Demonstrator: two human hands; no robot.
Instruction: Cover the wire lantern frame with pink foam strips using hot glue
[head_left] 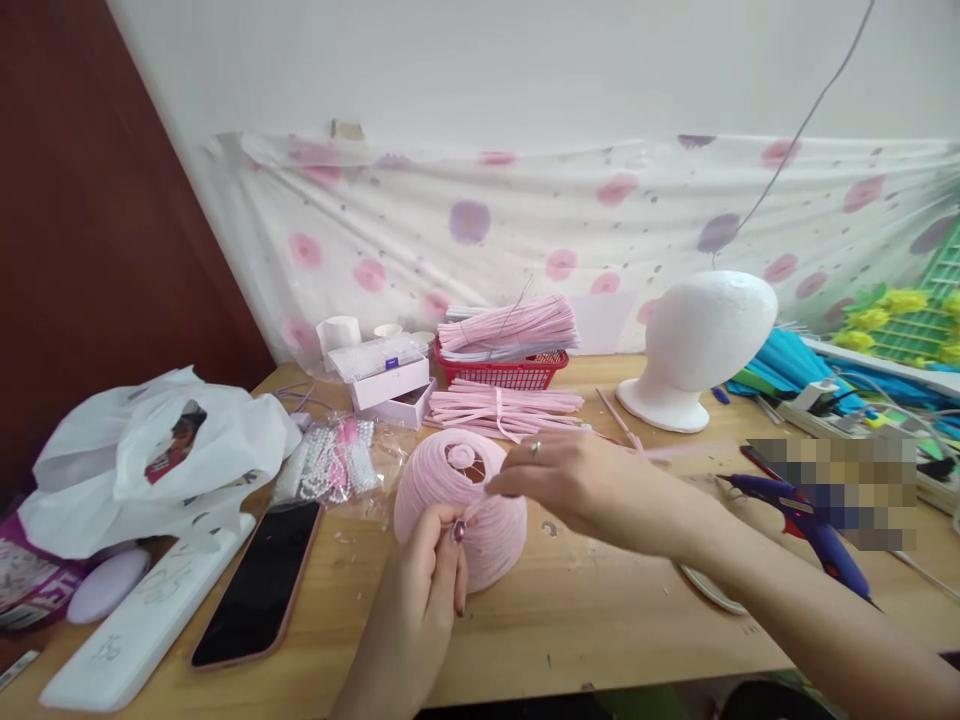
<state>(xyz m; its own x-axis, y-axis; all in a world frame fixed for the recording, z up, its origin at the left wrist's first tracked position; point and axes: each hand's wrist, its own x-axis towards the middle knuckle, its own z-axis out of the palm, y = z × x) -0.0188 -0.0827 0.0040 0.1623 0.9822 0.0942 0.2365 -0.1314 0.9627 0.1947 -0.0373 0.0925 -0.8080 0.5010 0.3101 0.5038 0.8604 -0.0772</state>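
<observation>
A dome wound from pink pipe cleaners (427,480) stands on the table in front of me, with a gap at its top showing a pink coil and thin wires. My left hand (427,570) is at the dome's near side, thumb and fingers pinched on a pink pipe cleaner (471,510) against its surface. Over the dome's right side, my right hand (570,480) pinches the same strand close to the left fingertips. The dome's right flank is partly hidden by this hand. A ring shows on each hand.
Behind the dome lie a tied pink pipe-cleaner bundle (465,408) and a red basket (510,374) of more stems. A white foam head (701,340) and a blue glue gun (814,525) are right. A phone (259,585), bead packets (334,465) and plastic bag (150,450) sit left.
</observation>
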